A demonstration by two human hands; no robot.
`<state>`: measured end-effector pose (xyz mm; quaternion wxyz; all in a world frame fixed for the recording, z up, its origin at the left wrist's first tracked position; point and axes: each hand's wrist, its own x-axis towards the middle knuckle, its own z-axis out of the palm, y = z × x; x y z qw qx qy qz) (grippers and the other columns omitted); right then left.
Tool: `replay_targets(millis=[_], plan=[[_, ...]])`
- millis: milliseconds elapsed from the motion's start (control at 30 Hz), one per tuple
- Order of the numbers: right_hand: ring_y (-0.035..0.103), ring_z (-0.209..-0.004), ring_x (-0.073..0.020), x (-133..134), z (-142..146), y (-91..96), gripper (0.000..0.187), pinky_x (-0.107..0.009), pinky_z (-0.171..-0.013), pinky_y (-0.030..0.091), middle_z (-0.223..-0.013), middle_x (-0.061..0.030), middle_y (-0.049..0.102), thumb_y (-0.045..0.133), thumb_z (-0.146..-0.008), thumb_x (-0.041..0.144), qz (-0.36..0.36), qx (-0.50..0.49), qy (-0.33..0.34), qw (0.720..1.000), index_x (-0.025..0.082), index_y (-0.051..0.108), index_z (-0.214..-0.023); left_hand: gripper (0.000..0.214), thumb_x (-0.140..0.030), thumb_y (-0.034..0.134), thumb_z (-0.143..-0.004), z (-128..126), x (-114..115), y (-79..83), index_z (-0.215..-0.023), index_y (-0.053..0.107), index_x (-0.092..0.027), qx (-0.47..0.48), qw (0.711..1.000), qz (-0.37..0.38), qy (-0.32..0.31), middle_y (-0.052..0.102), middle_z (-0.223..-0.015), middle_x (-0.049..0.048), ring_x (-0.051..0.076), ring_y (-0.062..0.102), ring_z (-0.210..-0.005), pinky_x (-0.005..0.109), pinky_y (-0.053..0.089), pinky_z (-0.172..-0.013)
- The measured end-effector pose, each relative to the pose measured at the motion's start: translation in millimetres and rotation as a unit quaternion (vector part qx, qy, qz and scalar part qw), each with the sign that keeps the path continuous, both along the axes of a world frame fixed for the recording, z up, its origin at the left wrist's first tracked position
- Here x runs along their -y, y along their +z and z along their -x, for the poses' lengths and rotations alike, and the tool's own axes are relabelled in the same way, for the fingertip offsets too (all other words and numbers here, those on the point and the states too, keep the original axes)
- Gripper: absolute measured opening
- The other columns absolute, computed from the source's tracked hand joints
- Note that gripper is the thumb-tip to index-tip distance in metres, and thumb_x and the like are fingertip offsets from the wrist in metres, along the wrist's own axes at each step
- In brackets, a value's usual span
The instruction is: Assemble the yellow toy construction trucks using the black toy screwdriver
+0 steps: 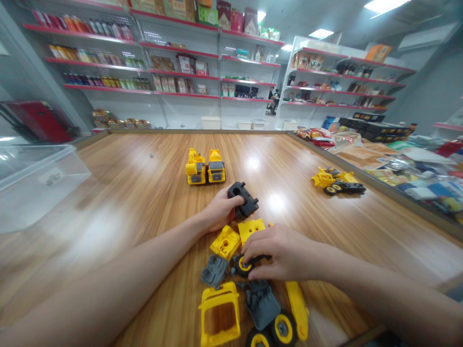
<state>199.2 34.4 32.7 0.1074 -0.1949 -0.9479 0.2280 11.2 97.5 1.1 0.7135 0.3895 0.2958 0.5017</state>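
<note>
My left hand (220, 210) grips a black plastic chassis block (243, 198), lifted a little off the wooden table (144, 193). My right hand (280, 253) is curled over a black wheel with a yellow hub (243, 265) lying on the table. Around the hands lie loose toy truck parts: two yellow blocks (226, 242), a grey piece (214, 271), a yellow cab frame (219, 314), a grey scoop (262, 303), a long yellow bar (298, 308) and two more wheels (282, 328).
Two assembled yellow toy trucks (205, 167) stand side by side further back. A partly built yellow vehicle (338, 181) lies at the right. A clear plastic bin (34, 180) sits at the left edge. Packaged goods (398, 164) crowd the right; shelves line the walls.
</note>
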Motion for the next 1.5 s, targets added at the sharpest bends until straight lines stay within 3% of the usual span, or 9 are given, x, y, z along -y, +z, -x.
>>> replay_targets(millis=[233, 300, 400, 467, 567, 800, 1067, 1333, 1500], plan=[[0.067, -0.090, -0.0165, -5, 3, 6.3, 0.018, -0.026, -0.081, 0.052, -0.098, -0.0067, 0.072, 0.069, -0.083, 0.028, 0.001, -0.135, -0.011, 0.991, 0.016, 0.070, -0.097, 0.028, -0.008, 0.071, -0.065, 3, 1, 1.3, -0.084, 0.053, -0.016, 0.022, 1.000, 0.000, -0.011, 0.066, -0.076, 0.0012, 0.019, 0.069, -0.072, 0.034, 0.057, -0.070], [0.066, -0.092, -0.0163, -8, 2, 9.2, 0.018, -0.027, -0.083, 0.052, -0.101, -0.0064, 0.071, 0.070, -0.082, 0.026, -0.017, -0.202, -0.075, 0.976, 0.017, 0.070, -0.098, 0.026, -0.007, 0.070, -0.064, 4, 0, 0.8, -0.083, 0.054, -0.015, 0.027, 1.000, -0.005, -0.014, 0.067, -0.076, 0.0016, 0.017, 0.068, -0.069, 0.030, 0.056, -0.069], [0.066, -0.091, -0.0162, -14, -1, 11.4, 0.018, -0.028, -0.084, 0.051, -0.101, -0.0043, 0.071, 0.069, -0.084, 0.028, -0.041, -0.263, -0.229, 0.936, 0.020, 0.069, -0.100, 0.025, -0.006, 0.070, -0.063, 5, 0, 0.4, -0.082, 0.055, -0.015, 0.023, 1.000, -0.002, -0.020, 0.066, -0.073, 0.0004, 0.014, 0.066, -0.063, 0.027, 0.055, -0.064], [0.066, -0.082, -0.0157, -18, -4, 10.8, 0.020, -0.028, -0.075, 0.052, -0.099, -0.0030, 0.072, 0.067, -0.086, 0.033, -0.044, -0.260, -0.313, 0.912, 0.022, 0.070, -0.103, 0.025, -0.007, 0.070, -0.064, 6, 0, 0.2, -0.083, 0.056, -0.015, 0.018, 0.999, -0.004, -0.029, 0.066, -0.074, 0.0009, 0.015, 0.066, -0.065, 0.029, 0.056, -0.066], [0.064, -0.066, -0.0144, -22, -6, 8.5, 0.023, -0.027, -0.060, 0.049, -0.093, -0.0024, 0.073, 0.064, -0.087, 0.038, -0.021, -0.227, -0.366, 0.902, 0.023, 0.071, -0.104, 0.024, -0.009, 0.070, -0.065, 6, 0, -0.2, -0.084, 0.056, -0.015, 0.010, 0.999, -0.014, -0.042, 0.068, -0.079, 0.0026, 0.017, 0.068, -0.070, 0.032, 0.057, -0.070], [0.066, -0.068, -0.0160, -23, -3, 6.6, 0.026, -0.027, -0.060, 0.048, -0.090, -0.0038, 0.074, 0.060, -0.089, 0.039, 0.023, -0.218, -0.373, 0.902, 0.021, 0.071, -0.104, 0.023, -0.011, 0.071, -0.066, 7, -1, -2.3, -0.084, 0.057, -0.014, 0.002, 0.999, -0.027, -0.040, 0.069, -0.080, 0.0038, 0.018, 0.067, -0.070, 0.036, 0.058, -0.069], [0.062, -0.060, -0.0142, -24, -2, 4.3, 0.027, -0.026, -0.054, 0.046, -0.086, -0.0025, 0.073, 0.066, -0.084, 0.039, 0.029, -0.203, -0.373, 0.905, 0.022, 0.069, -0.104, 0.024, -0.009, 0.070, -0.064, 4, -1, -2.3, -0.084, 0.058, -0.014, -0.004, 0.999, -0.024, -0.022, 0.068, -0.078, 0.0020, 0.016, 0.067, -0.071, 0.031, 0.056, -0.072], [0.067, -0.091, -0.0195, -25, 0, 1.1, 0.032, -0.031, -0.078, 0.052, -0.107, -0.0049, 0.071, 0.071, -0.080, 0.032, 0.038, -0.239, -0.350, 0.905, 0.022, 0.066, -0.110, 0.031, -0.007, 0.070, -0.060, 7, -1, -0.9, -0.087, 0.057, -0.015, 0.022, 0.999, -0.018, -0.040, 0.068, -0.080, 0.0023, 0.020, 0.068, -0.072, 0.036, 0.057, -0.069], [0.063, -0.071, -0.0145, -24, 1, 4.0, 0.032, -0.026, -0.063, 0.048, -0.087, -0.0023, 0.068, 0.067, -0.084, 0.040, 0.068, -0.244, -0.359, 0.898, 0.020, 0.063, -0.108, 0.038, -0.007, 0.067, -0.059, 8, 0, 3.1, -0.096, 0.059, -0.015, 0.027, 0.999, -0.009, -0.023, 0.067, -0.078, 0.0027, 0.019, 0.066, -0.067, 0.035, 0.057, -0.063]])
